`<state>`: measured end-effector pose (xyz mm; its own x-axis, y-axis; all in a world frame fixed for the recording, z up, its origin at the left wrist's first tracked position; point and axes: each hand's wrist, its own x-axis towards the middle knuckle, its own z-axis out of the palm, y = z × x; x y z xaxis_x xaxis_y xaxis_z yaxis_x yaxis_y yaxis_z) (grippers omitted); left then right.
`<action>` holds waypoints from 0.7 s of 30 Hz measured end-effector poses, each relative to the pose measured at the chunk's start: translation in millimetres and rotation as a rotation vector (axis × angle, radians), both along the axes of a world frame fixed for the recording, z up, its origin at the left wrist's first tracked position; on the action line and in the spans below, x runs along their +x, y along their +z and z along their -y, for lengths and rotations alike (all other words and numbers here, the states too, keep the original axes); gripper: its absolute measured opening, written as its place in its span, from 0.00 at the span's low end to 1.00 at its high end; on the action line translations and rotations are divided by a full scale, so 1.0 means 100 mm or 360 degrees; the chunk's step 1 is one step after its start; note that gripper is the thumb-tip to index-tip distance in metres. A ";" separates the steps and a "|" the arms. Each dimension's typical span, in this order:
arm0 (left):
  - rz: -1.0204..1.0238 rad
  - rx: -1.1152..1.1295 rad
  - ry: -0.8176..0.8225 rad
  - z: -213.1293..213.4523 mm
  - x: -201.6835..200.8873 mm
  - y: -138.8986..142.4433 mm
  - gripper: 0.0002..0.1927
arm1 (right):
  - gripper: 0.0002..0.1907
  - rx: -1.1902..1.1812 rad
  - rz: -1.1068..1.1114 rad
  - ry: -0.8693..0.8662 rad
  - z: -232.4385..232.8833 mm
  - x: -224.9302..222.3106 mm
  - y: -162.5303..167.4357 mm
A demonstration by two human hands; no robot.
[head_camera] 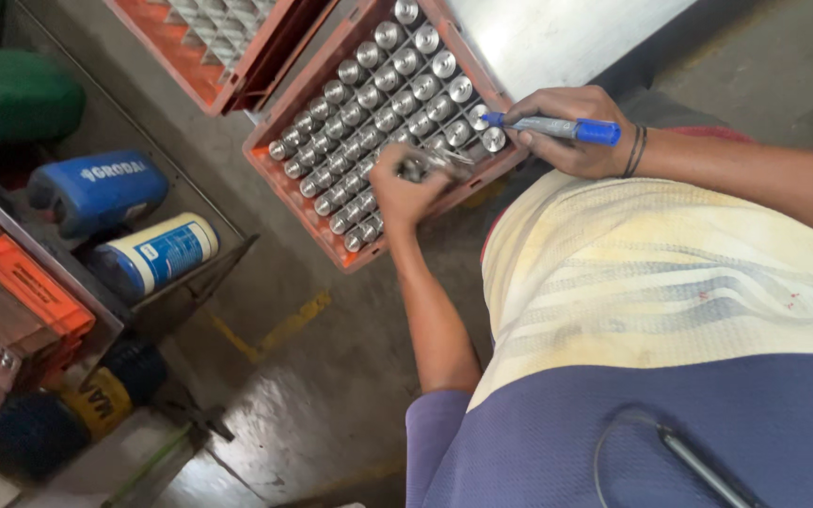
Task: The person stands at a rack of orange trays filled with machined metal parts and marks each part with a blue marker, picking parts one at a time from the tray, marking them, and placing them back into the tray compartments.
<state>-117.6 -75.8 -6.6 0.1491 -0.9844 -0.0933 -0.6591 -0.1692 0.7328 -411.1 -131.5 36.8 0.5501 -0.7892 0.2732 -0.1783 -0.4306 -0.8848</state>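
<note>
Over the orange crate (pixel 279 174), left hand (pixel 406 193) clenches a metal cylinder (pixel 422 167) while right hand (pixel 566 132) pinches a blue marker (pixel 557 127).

There is a single view, from a camera worn on the person's head. It looks steeply down past the person's own chest and shirt, which fill the lower right of the frame, and the picture is tilted, so floor lines run on a diagonal. Both forearms reach away from the lens toward an orange crate of metal cylinders (pixel 383 113) in the upper middle, close enough to tell the cylinders apart. The concrete floor (pixel 294 310) lies further below (a low rack of jugs shows at the left edge). With one camera only, no second view overlaps it.
</note>
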 end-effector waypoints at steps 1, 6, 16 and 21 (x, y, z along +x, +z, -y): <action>-0.0485 -0.0074 0.0127 -0.01 0.00 -0.05 0.23 | 0.10 -0.0020 0.0013 0.0037 0.00 0.01 0.01; -0.1652 0.0241 0.0884 0.11 -0.34 -0.41 0.23 | 0.10 -0.0439 0.0004 0.0331 0.07 0.21 0.00; -0.1847 0.0187 0.0859 0.17 -0.64 -0.44 0.24 | 0.12 -0.0168 0.0062 0.0131 -0.01 0.16 -0.04; -0.1918 0.0024 0.0735 0.14 -0.64 -0.60 0.17 | 0.11 -0.0079 0.0042 0.0276 -0.02 0.15 -0.05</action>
<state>-181.2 -89.4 -67.0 0.2880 -0.8621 -0.4170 0.5343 -0.2167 0.8171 -396.0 -129.8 31.3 0.6692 -0.6681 0.3253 -0.0747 -0.4960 -0.8651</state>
